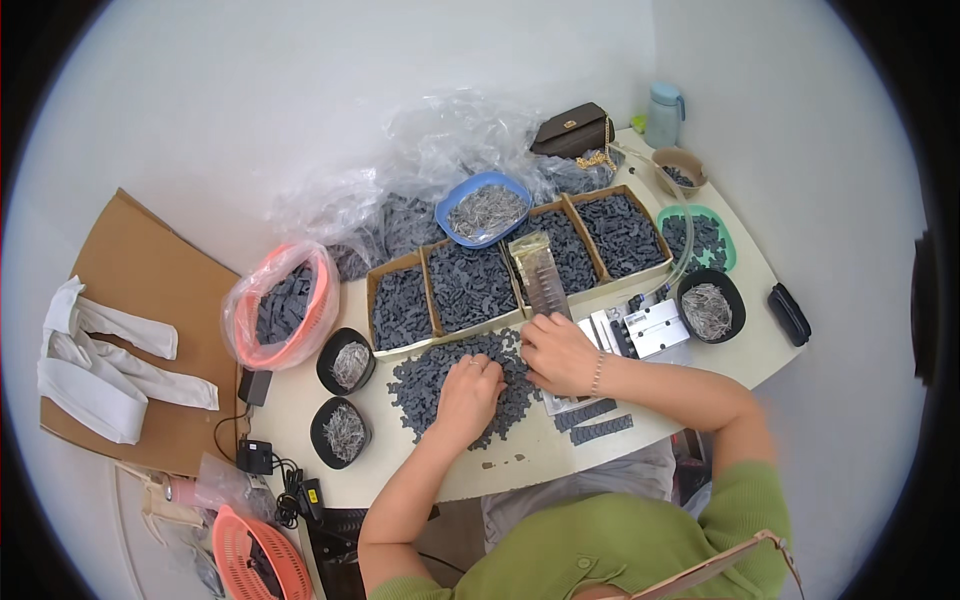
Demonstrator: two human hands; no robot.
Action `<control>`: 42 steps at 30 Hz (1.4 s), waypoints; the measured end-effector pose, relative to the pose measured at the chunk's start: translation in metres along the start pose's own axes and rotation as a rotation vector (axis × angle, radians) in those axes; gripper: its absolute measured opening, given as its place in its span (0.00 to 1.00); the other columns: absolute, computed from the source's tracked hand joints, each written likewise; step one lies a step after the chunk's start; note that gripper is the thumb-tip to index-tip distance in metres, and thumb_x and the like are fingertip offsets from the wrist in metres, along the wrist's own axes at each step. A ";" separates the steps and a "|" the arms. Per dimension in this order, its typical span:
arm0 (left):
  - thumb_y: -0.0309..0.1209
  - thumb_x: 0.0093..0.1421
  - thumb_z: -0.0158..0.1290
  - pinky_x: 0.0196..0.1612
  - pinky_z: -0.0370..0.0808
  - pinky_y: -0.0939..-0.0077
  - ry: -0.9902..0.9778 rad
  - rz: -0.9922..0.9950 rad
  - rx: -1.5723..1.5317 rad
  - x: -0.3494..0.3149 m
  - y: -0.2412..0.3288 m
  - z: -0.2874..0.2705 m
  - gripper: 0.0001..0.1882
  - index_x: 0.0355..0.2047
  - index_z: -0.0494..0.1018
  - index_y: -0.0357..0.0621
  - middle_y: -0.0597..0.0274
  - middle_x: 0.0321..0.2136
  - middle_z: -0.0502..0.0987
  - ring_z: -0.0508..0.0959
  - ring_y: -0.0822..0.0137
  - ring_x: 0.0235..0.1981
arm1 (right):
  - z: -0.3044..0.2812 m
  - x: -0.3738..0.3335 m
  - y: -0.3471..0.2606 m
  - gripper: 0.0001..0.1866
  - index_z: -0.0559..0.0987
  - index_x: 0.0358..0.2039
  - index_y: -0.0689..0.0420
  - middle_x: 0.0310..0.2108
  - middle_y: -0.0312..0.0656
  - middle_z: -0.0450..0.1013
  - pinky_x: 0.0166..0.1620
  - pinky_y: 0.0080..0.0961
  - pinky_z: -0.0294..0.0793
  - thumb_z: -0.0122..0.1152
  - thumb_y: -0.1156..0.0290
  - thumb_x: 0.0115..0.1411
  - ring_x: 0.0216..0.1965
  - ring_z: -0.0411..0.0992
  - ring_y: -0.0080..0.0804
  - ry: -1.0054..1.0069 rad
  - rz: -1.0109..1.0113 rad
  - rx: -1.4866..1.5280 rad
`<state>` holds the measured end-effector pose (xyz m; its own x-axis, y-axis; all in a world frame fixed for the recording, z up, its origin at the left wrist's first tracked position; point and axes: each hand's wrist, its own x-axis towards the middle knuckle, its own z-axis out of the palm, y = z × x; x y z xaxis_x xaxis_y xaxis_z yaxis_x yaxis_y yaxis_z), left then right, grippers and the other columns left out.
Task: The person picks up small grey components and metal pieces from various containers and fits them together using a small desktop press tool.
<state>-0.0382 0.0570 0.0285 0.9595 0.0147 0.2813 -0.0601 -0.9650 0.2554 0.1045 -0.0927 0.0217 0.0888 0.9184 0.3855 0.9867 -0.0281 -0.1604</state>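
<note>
A loose heap of small dark grey plastic pieces (425, 385) lies on the table in front of me. My left hand (472, 396) rests on the heap's right part with its fingers curled down; what they hold, if anything, is hidden. Just to its right, my right hand (558, 354) has bent, closed fingers at the edge of the heap, beside a metal fixture (655, 328) with a hose. Whatever sits in those fingertips is too small to make out. Beyond the right hand, a clear plastic bag (540, 275) leans on the boxes. Rows of joined grey pieces (602, 429) lie near the table's front edge.
Behind the heap stands a divided cardboard tray (430, 290) full of grey pieces, with a blue basin (445, 222) of metal pins on it. Black bowls of pins (340, 432) flank both sides. A pink basket (325, 310) stands left, a green tray (728, 240) right.
</note>
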 end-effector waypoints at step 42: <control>0.23 0.47 0.59 0.36 0.68 0.64 0.126 -0.036 -0.008 0.022 0.002 0.016 0.04 0.27 0.78 0.42 0.59 0.28 0.71 0.72 0.57 0.33 | 0.007 -0.005 0.003 0.10 0.79 0.28 0.55 0.33 0.34 0.71 0.43 0.28 0.64 0.67 0.64 0.46 0.40 0.67 0.31 -0.001 -0.014 0.009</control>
<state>-0.0130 0.0511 0.0201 0.9190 0.0828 0.3854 -0.0288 -0.9610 0.2752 0.1065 -0.0943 0.0129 0.0744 0.9192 0.3867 0.9866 -0.0114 -0.1629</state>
